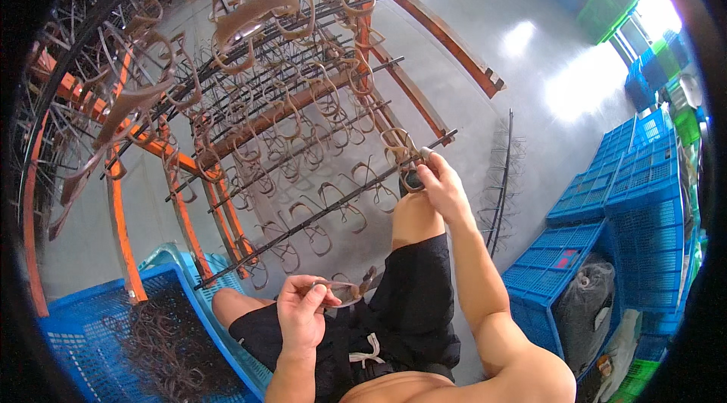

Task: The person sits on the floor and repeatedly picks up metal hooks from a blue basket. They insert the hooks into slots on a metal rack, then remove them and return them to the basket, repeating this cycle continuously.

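Observation:
My left hand (301,307) is closed, pinching a brown, see-through eyeglass frame (344,292) above my lap. Farther forward and to the right, my right hand (445,189) has its fingers closed around a similar eyeglass frame (397,147) at the right end of a black rod (351,197) on the rack. Fingers partly hide their grip there. Along that rod, more brown frames (314,236) hang from thin wire prongs.
An orange metal rack (176,210) with tiers of hanging frames fills the left and centre. A blue basket (83,335) at lower left holds a dark tangled heap (170,346). Blue crates (579,225) stand at right; a loose pronged rod (503,187) lies on the floor.

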`<state>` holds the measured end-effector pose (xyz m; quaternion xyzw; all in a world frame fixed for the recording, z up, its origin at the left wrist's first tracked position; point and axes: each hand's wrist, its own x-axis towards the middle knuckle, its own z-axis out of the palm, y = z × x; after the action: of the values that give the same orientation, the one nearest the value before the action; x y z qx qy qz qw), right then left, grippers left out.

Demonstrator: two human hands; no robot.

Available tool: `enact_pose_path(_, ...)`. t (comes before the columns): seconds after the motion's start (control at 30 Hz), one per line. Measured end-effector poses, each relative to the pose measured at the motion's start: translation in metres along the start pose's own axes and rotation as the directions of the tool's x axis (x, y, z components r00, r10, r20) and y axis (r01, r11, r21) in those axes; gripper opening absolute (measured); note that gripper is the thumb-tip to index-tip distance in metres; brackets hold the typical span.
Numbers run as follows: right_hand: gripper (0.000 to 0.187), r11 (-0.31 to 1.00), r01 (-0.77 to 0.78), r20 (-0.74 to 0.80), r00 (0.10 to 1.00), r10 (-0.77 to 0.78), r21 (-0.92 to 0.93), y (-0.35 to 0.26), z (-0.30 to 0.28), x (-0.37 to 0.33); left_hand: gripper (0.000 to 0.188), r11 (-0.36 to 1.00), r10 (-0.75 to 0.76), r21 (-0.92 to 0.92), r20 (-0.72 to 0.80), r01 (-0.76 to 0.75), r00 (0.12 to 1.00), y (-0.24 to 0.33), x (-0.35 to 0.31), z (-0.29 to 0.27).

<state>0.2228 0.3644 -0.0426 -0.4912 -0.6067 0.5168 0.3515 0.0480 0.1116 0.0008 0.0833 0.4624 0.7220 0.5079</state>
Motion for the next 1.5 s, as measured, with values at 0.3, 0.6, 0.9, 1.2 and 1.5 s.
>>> enact_pose_path(0.3,0.038,0.916,0.396,0.75,0.584,-0.309,0.069,-0.06,0.065,-0.11,0.006,0.942,0.028,-0.327,-0.137,-0.071,0.99,0.028,0.008,0.0)
enact_pose_path(0.6,0.044,0.803,-0.258,0.411,0.911,0.017,0.538,-0.028,0.115,-0.144,0.006,0.866,0.212,-0.426,-0.166,-0.264,0.963,0.025,0.008,-0.02)
enact_pose_path(0.9,0.024,0.924,0.152,-0.21,0.974,-0.08,0.35,-0.033,0.132,-0.088,0.03,0.447,0.524,0.831,0.056,-0.331,0.85,0.005,-0.018,-0.088)
enact_pose_path(1.2,0.026,0.954,0.041,-0.5,0.858,0.119,0.297,0.007,0.127,-0.035,0.047,0.229,0.593,0.326,-0.794,0.917,0.134,0.031,-0.082,-0.467)
enact_pose_path(1.5,0.026,0.993,0.015,-0.523,0.851,0.05,0.119,0.022,0.119,-0.022,0.04,0.862,0.222,0.305,-0.946,0.406,0.238,0.015,-0.087,-0.52)
